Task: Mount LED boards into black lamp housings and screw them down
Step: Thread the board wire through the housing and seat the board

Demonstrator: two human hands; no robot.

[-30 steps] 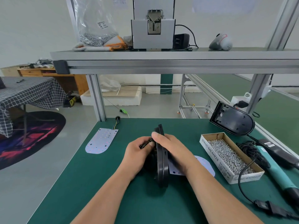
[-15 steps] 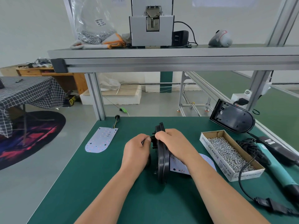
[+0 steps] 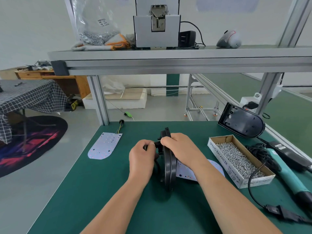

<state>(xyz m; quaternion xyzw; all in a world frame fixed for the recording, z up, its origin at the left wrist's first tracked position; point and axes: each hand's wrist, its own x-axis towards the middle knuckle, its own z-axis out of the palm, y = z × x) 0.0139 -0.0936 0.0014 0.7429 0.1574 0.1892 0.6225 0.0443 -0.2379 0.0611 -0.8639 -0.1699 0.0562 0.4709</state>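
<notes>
In the head view, the black lamp housing (image 3: 168,166) is standing on its edge on the green bench mat (image 3: 101,191), rim towards the camera, probably so that both faces can be reached at once. The right hand (image 3: 182,151) is curling over its upper rim and gripping it, which is keeping it upright. The left hand (image 3: 142,159) is closing its fingers on a black cable (image 3: 157,165) at the housing's left face, apparently feeding or pulling it through the shell.

One LED board (image 3: 185,171) is lying flat just right of the housing, partly under the right forearm and close for mounting. A second LED board (image 3: 104,145) with its wires is waiting well apart on the left. A second housing (image 3: 241,122) is leaning at the far right, open side out. The box of screws (image 3: 239,159) and the electric screwdriver (image 3: 287,171) are sitting to the right, beside the right arm. No screwing is under way yet.
</notes>
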